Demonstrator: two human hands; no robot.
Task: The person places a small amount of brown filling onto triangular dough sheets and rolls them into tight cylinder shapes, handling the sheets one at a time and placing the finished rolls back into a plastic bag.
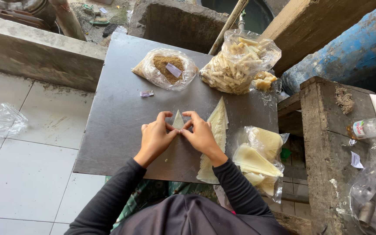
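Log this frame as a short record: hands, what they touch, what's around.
left hand: on the pastry sheet, fingers pinching its tip
right hand: on the same sheet, fingers at the tip
pastry sheet: pale triangle, flat on the metal board
stack of sheets: right of the hands
bag of brown filling: far side, open
bag of rolled pastries: far right
bag of wrappers: near right edge

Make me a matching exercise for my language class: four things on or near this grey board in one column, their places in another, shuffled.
Things:
1. bag of brown filling
2. bag of rolled pastries
3. stack of triangular wrappers
4. plastic bottle

Places:
A. lying on the wooden stand at the right
B. far right corner of the board
C. far middle of the board
D. beside the right hand

Pairs: 1-C, 2-B, 3-D, 4-A
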